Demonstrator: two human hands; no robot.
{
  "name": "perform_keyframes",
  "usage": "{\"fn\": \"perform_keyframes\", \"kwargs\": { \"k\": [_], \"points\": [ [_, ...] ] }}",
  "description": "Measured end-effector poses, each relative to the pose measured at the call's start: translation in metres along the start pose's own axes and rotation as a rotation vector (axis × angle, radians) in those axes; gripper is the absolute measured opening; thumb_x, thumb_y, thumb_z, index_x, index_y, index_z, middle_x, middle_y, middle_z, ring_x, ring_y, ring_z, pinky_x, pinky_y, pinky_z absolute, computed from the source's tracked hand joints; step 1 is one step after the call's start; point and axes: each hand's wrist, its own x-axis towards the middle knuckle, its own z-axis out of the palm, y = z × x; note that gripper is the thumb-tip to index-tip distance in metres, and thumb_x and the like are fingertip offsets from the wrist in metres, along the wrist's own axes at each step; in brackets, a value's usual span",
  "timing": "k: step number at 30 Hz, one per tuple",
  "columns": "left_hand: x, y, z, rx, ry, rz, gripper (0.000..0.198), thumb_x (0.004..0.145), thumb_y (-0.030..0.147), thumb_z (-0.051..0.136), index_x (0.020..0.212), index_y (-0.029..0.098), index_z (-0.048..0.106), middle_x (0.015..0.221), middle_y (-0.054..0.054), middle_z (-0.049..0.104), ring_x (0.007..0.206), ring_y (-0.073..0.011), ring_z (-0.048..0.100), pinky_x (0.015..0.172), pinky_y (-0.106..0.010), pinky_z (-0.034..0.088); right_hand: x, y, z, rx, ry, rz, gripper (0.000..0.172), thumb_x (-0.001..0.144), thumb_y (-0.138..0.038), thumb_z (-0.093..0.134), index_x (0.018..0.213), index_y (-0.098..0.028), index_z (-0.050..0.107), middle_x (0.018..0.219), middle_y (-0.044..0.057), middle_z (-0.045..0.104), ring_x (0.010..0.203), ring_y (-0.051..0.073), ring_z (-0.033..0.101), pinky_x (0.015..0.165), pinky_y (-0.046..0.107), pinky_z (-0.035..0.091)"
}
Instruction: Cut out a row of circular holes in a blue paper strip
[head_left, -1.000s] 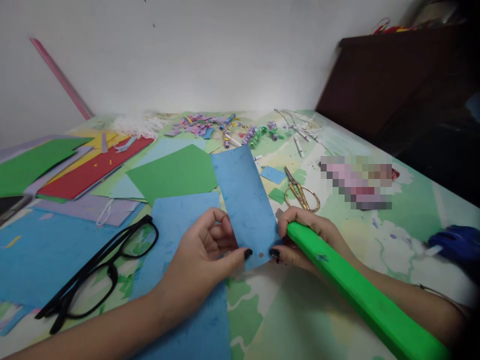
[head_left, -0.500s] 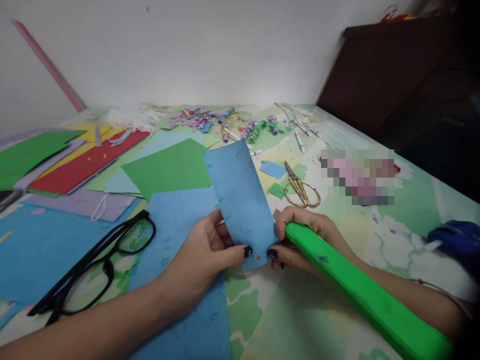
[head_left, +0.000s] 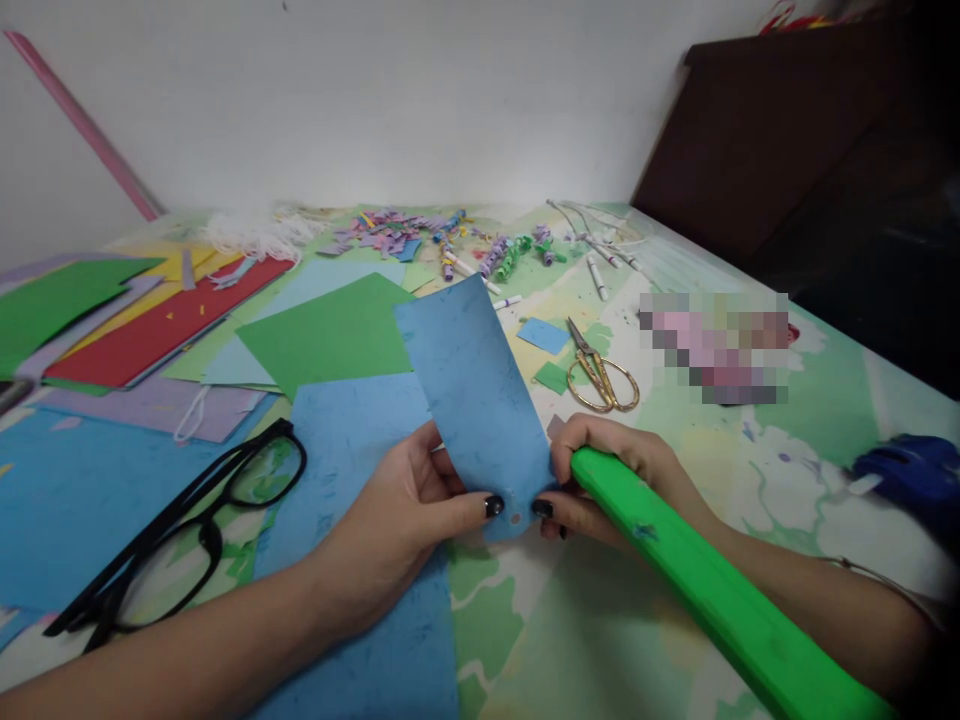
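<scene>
A blue foam-like craft strip [head_left: 474,375] is held up in front of me, its lower end rounded, with a small hole near it. My left hand [head_left: 420,500] pinches the strip's lower left edge, thumb in front. My right hand [head_left: 611,475] grips the lower right edge with its thumb. That hand also holds a long bright green tool [head_left: 697,575], seemingly a cutter knife; a grey flat tip shows past the fingers. Beneath the left hand lies a larger blue sheet [head_left: 352,430]. Gold-handled scissors [head_left: 600,375] lie beyond my right hand.
Black glasses [head_left: 202,535] rest at left, near green [head_left: 330,335] and red sheets [head_left: 176,320]. Paper scraps [head_left: 390,232], white string [head_left: 259,232] and markers [head_left: 597,277] lie toward the wall. A dark blue object [head_left: 911,475] is at right; a pixelated item [head_left: 709,350] is nearby.
The view has shifted slightly, so most things sit a little further left and higher. Both hands keep their hold on the strip, which leans slightly more to the left.
</scene>
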Motion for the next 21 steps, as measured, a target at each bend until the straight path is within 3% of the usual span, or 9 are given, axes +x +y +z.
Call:
{"fn": "perform_keyframes", "kwargs": {
  "k": [21],
  "points": [
    [-0.0021,0.0071,0.0055,-0.049,-0.160,-0.081,0.024,0.077,0.014,0.067,0.101,0.015,0.066,0.099,-0.009,0.072,0.091,-0.0221,0.068,0.092,-0.041,0.048,0.0013,-0.0003,0.0005,0.000,-0.006,0.025,0.028,0.072,-0.008,0.075,0.081,-0.020,0.051,0.064,-0.003,0.067,0.056,0.012,0.068,0.050,0.017,0.054]
  ]
}}
